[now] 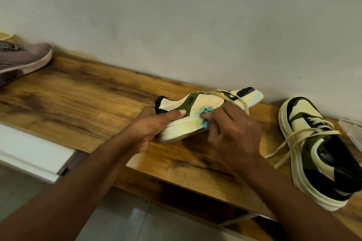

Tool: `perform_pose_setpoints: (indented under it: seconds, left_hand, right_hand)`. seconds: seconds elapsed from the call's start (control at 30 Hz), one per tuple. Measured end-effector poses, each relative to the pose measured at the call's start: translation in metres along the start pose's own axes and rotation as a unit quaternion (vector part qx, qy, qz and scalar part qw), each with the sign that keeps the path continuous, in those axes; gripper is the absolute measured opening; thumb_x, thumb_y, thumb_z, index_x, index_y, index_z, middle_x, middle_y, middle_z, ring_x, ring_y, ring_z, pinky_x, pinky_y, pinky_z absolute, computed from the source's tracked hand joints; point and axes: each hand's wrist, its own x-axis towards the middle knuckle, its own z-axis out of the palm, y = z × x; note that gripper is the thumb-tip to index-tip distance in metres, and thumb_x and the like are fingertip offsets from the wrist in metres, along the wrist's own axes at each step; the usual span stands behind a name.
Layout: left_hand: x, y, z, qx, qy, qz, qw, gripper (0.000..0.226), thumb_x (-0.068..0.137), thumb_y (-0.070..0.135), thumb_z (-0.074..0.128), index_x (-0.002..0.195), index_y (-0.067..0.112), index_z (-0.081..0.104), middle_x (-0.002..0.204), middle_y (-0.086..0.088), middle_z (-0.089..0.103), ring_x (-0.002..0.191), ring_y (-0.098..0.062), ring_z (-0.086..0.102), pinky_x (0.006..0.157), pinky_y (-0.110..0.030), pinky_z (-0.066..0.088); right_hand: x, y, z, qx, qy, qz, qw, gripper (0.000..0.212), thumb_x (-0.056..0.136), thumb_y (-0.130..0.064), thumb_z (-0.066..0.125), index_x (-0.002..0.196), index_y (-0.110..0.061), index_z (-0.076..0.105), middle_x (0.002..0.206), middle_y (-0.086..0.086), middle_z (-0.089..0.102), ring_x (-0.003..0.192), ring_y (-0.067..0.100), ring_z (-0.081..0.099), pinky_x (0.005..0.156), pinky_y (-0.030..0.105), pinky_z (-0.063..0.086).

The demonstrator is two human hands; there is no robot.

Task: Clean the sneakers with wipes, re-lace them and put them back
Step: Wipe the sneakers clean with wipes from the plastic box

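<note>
A cream, olive and black sneaker lies tipped on its side on the wooden shelf, sole edge toward me. My left hand grips its heel, thumb along the olive side panel. My right hand pinches a crumpled blue wipe against the sneaker's side near the midsole. A loose cream lace drapes over the shoe and my right hand. The matching second sneaker stands upright at the right, its laces loose and trailing onto the shelf.
A mauve sneaker sits at the far left of the shelf. A clear plastic container shows at the right edge. The grey wall runs behind the shelf. A white panel lies below left.
</note>
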Motion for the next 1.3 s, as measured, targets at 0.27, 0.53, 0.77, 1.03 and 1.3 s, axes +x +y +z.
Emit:
perform_pose_setpoints:
  seconds: [0.27, 0.53, 0.77, 1.03, 1.3]
  left_hand:
    - [0.002, -0.004, 0.002, -0.002, 0.015, -0.021, 1.000, 0.062, 0.073, 0.044, 0.091, 0.123, 0.014, 0.070, 0.103, -0.006, 0.081, 0.099, -0.025, 0.078, 0.090, -0.052, 0.063]
    - [-0.006, 0.002, 0.000, -0.003, 0.009, -0.020, 1.000, 0.070, 0.061, 0.048, 0.091, 0.119, 0.013, 0.072, 0.101, -0.006, 0.081, 0.098, -0.025, 0.078, 0.085, -0.047, 0.064]
    - [-0.009, 0.003, 0.005, 0.006, 0.030, -0.013, 0.999, 0.053, 0.077, 0.047, 0.088, 0.119, 0.017, 0.074, 0.101, -0.002, 0.082, 0.097, -0.023, 0.078, 0.087, -0.050, 0.064]
    - [-0.044, 0.001, 0.028, 0.412, 0.214, 0.378, 0.801, 0.093, 0.081, 0.062, 0.076, 0.157, 0.022, 0.042, 0.156, -0.002, 0.049, 0.143, -0.020, 0.043, 0.107, -0.035, 0.044]
    - [-0.027, -0.014, 0.045, 0.491, 0.136, 0.410, 0.757, 0.062, 0.087, 0.017, 0.083, 0.145, 0.009, 0.061, 0.152, -0.012, 0.057, 0.143, -0.027, 0.051, 0.114, -0.044, 0.046]
  right_hand:
    - [0.000, 0.000, 0.012, 0.013, 0.059, 0.092, 0.994, 0.015, 0.098, -0.025, 0.071, 0.090, -0.013, 0.070, 0.091, 0.003, 0.069, 0.075, 0.019, 0.062, 0.053, 0.035, 0.048]
    - [0.006, 0.015, 0.002, 0.008, 0.023, 0.048, 0.999, 0.015, 0.097, -0.031, 0.071, 0.091, -0.017, 0.071, 0.092, 0.000, 0.071, 0.077, 0.019, 0.065, 0.054, 0.033, 0.049]
    - [0.009, 0.032, 0.000, 0.039, 0.051, 0.143, 0.988, 0.019, 0.093, -0.031, 0.077, 0.086, -0.015, 0.069, 0.084, -0.001, 0.069, 0.067, 0.021, 0.062, 0.053, 0.043, 0.051]
    - [0.015, 0.032, -0.001, 0.061, 0.030, 0.157, 0.985, 0.019, 0.092, -0.033, 0.077, 0.088, -0.016, 0.072, 0.081, -0.003, 0.068, 0.068, 0.017, 0.060, 0.054, 0.043, 0.052]
    - [0.004, -0.004, 0.002, 0.059, -0.030, 0.107, 0.992, 0.018, 0.093, -0.032, 0.075, 0.106, -0.020, 0.080, 0.095, -0.001, 0.063, 0.084, 0.018, 0.061, 0.056, 0.036, 0.052]
